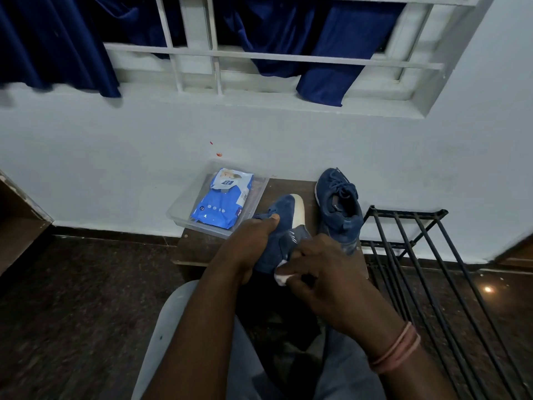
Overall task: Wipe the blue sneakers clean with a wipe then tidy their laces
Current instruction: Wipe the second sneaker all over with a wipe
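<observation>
Over the near edge of the table [202, 246], held sneaker [284, 215] raised on its side, white sole rim turned right, toe pointing toward the far edge. Left hand [253, 241] curled round the upper, thumb across the lace area, gripping firmly. Right hand [311, 267] closed on a bunched white wipe [281, 277], pressed at the heel end; exact contact patch hidden by the fingers. Second sneaker [339, 206] standing at the far right corner of the table, laces loose, apparently not yet handled. Wipe packet [223, 199] lying in a clear tray [178, 210] at the far left corner, overhanging the left edge. Black rack [418, 255] on the floor to the right. Judged step: wiping the heel and side panel of the first shoe. Recommended: keep the left grip steady, draw short strokes in one direction, refold to a clean face when soiled, finish along the white sole rim, avoid soaking the suede-like upper. Risk noted: tray overhang if knocked. Laces left for afterward.
</observation>
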